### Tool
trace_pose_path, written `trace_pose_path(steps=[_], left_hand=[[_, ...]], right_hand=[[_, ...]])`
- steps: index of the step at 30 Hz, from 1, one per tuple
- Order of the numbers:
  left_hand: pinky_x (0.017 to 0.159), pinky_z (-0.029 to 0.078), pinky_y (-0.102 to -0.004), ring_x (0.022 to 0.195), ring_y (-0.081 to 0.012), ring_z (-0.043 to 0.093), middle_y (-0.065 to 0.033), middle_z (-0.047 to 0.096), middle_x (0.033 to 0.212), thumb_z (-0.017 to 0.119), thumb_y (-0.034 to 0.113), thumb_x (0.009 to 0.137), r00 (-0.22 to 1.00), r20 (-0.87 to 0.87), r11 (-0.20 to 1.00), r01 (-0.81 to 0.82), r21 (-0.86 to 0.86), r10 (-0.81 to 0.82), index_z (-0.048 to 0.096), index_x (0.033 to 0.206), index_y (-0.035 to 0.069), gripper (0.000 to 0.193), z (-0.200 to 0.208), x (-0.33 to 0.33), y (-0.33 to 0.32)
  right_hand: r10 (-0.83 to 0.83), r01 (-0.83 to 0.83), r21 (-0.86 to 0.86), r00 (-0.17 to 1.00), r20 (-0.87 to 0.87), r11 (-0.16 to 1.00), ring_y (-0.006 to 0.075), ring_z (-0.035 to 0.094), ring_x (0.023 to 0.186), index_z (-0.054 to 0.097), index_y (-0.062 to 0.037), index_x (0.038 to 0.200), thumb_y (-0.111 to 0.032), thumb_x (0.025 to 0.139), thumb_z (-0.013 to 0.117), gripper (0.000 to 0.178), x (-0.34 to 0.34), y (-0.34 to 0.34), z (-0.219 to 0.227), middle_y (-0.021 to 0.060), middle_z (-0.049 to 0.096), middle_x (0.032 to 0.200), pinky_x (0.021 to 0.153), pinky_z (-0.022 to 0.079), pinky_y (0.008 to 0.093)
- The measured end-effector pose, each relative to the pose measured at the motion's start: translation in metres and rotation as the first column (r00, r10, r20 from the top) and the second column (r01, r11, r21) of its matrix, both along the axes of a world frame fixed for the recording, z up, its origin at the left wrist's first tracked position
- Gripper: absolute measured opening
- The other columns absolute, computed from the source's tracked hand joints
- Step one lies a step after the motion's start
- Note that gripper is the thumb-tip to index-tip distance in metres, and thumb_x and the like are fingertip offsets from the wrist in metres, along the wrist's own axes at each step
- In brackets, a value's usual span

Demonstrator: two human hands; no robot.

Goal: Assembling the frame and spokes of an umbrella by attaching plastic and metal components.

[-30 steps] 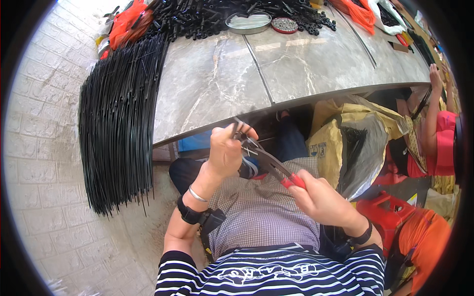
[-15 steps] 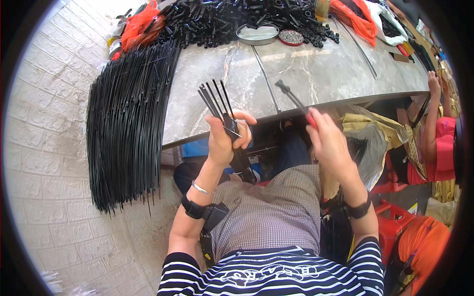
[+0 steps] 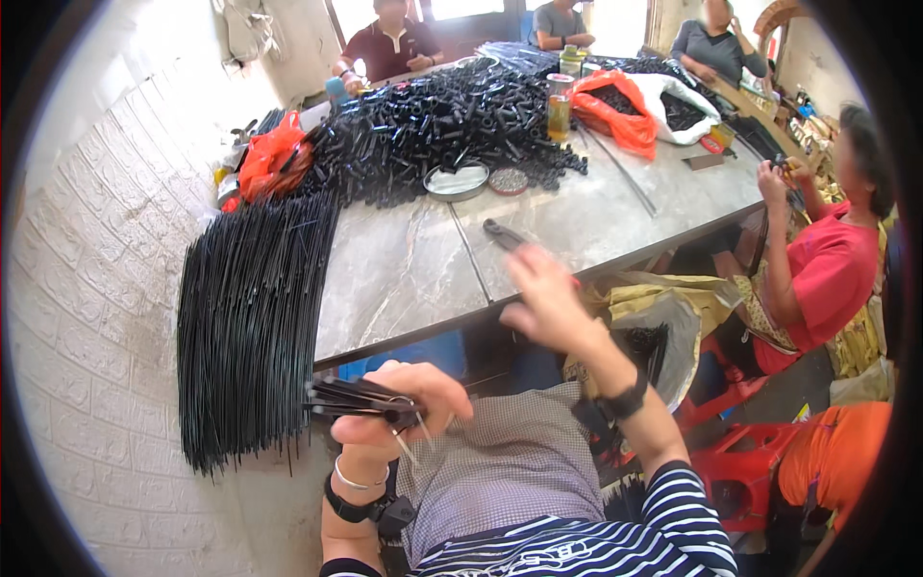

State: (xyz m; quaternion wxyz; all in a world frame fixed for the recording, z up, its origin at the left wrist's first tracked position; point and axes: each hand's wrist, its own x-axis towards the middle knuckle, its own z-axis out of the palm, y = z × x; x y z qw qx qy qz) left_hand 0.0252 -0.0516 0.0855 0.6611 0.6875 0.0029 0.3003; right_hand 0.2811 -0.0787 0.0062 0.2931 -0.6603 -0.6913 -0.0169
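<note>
My left hand (image 3: 418, 392) is closed round a bundle of black umbrella ribs (image 3: 351, 396), held low at the table's near edge with the rib ends toward the left. Two pale wire ends (image 3: 404, 446) hang out beneath the fingers. Over the table, my right hand (image 3: 546, 300) is stretched out, blurred, thumb apart from the fingers. Below its fingertips lie pincers (image 3: 502, 234), dark jaws pointing away; a bit of red handle shows beside the hand.
Long black ribs (image 3: 255, 327) drape over the table's (image 3: 385, 279) left end. Behind are a heap of black tubular parts (image 3: 433, 115), a round tin (image 3: 457, 181) of pale pieces and a small dish (image 3: 508, 180). A person (image 3: 827, 250) works at right; others sit across.
The left hand has lowered toward my lap with the ribs, now turned leftward. The right hand has moved left and laid the pincers on the table. My view has tilted up.
</note>
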Motion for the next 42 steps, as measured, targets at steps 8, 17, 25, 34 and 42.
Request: trace_pose_path(steps=[8, 17, 25, 34, 42], left_hand=[[0.044, 0.030, -0.0175, 0.045, -0.0038, 0.039, 0.0046, 0.045, 0.051, 0.023, 0.090, 0.065, 0.955, 0.030, 0.894, 0.286, -0.346, -0.294, 0.057, 0.088, -0.006, 0.104, -0.057, 0.039, -0.003], [0.085, 0.051, -0.0377, 0.094, -0.0235, 0.061, -0.0209, 0.054, 0.116, 0.064, 0.000, 0.082, 0.964, 0.159, 0.964, -0.183, -0.195, 0.215, -0.001, 0.151, 0.018, 0.097, -0.062, 0.054, 0.019], [0.086, 0.052, -0.0385, 0.099, -0.0255, 0.062, -0.0246, 0.054, 0.120, 0.050, -0.007, 0.091, 0.945, 0.121, 0.951, -0.309, 0.025, 0.304, 0.027, 0.134, 0.009, 0.051, -0.075, 0.049, 0.052], [0.063, 0.050, -0.0231, 0.076, -0.0077, 0.060, -0.0055, 0.060, 0.084, 0.061, -0.003, 0.088, 0.898, -0.109, 0.888, -0.394, 0.238, 0.427, 0.052, 0.104, 0.001, 0.019, -0.063, 0.053, 0.057], [0.061, 0.050, -0.0226, 0.071, -0.0077, 0.062, -0.0039, 0.063, 0.078, 0.065, -0.003, 0.085, 0.949, -0.113, 0.955, -0.295, 0.018, 0.295, 0.053, 0.092, 0.001, 0.015, -0.072, 0.049, 0.063]], right_hand=[[0.304, -0.824, -0.178, 0.387, -0.871, 0.538, 0.0185, 0.059, 0.100, 0.057, 0.0017, 0.109, -0.022, 0.094, 0.056, 0.028, -0.086, -0.074, -0.019, 0.0105, 0.063, 0.102, 0.090, 0.045, 0.0317], [0.113, -0.665, -0.269, 0.473, -0.874, 0.696, 0.0165, 0.061, 0.087, 0.063, 0.0007, 0.095, -0.020, 0.095, 0.051, 0.024, -0.065, -0.048, -0.045, 0.0068, 0.066, 0.089, 0.083, 0.048, 0.0312], [-0.048, -0.768, -0.198, 0.213, -0.976, 0.609, 0.0160, 0.059, 0.101, 0.053, -0.0002, 0.122, -0.009, 0.088, 0.060, 0.036, -0.044, -0.024, -0.042, 0.0065, 0.062, 0.108, 0.090, 0.047, 0.0295], [0.226, -0.574, 0.008, 0.308, -0.924, 0.819, 0.0180, 0.049, 0.120, 0.037, 0.0044, 0.137, -0.001, 0.082, 0.065, 0.062, -0.017, 0.032, 0.068, 0.0120, 0.050, 0.130, 0.101, 0.041, 0.0339], [0.160, -0.799, -0.006, 0.128, -0.979, 0.601, 0.0134, 0.058, 0.100, 0.051, 0.0021, 0.122, 0.002, 0.078, 0.056, 0.044, -0.016, 0.049, 0.068, 0.0067, 0.059, 0.108, 0.089, 0.047, 0.0284]])
